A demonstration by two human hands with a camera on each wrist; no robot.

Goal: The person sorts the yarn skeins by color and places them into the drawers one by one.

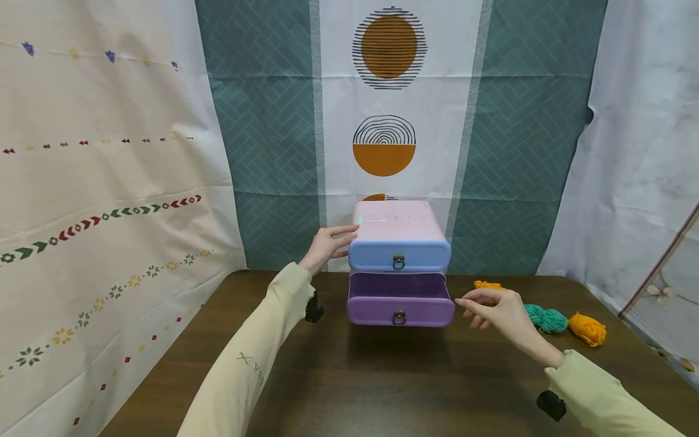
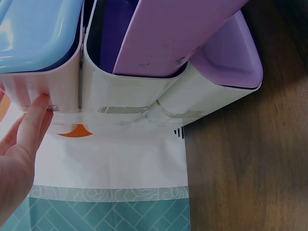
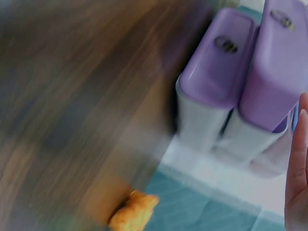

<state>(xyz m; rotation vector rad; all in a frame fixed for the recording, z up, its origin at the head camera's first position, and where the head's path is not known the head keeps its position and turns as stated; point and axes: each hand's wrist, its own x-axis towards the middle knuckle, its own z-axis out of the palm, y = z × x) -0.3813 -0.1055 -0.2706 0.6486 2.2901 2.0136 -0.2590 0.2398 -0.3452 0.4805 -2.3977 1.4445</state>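
Observation:
A small chest of drawers has a pale pink top (image 1: 398, 220) and a blue top drawer (image 1: 420, 255) pushed in. Below it a purple drawer (image 1: 371, 311) stands pulled out, its visible inside bare. Under that, the left wrist view shows a lower purple drawer (image 2: 236, 57), pushed in. My left hand (image 1: 327, 244) rests its extended fingers on the left side of the chest, by the blue drawer. At the front right corner of the pulled-out drawer is my right hand (image 1: 499, 312), fingertips beside its edge; whether they touch is unclear. The right wrist view shows its fingers (image 3: 299, 149) fairly straight.
Right of the chest on the brown wooden table (image 1: 404, 388) lie a teal yarn skein (image 1: 548, 318) and an orange yarn skein (image 1: 588, 329). Another orange skein (image 1: 488, 284) is partly hidden behind my right hand. A patterned curtain (image 1: 273, 152) hangs behind the chest.

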